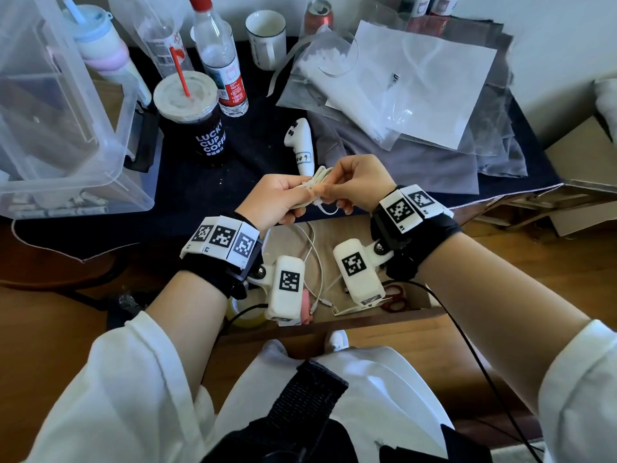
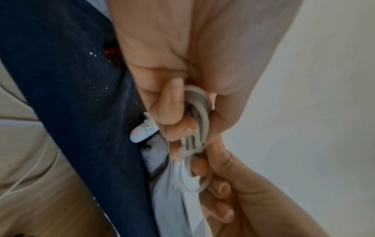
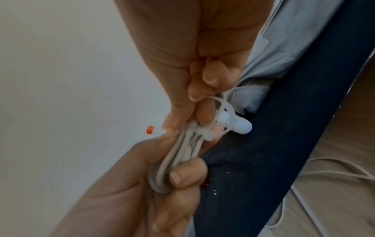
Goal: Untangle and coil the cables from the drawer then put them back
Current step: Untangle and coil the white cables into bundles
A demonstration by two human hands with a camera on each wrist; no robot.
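Both grips clamped: left hand [image 1: 278, 198], right hand [image 1: 355, 182] on coiled cable [image 1: 315, 182] | head only: drawer [image 1: 384, 320] cables.

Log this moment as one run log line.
step: coiling | left hand: grips white cable bundle | right hand: pinches bundle's other end | drawer: open, loose cables inside

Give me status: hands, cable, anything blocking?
Left hand grips the coiled white cable; right hand pinches its other end. More loose cables lie in the open drawer below. Nothing in the way.
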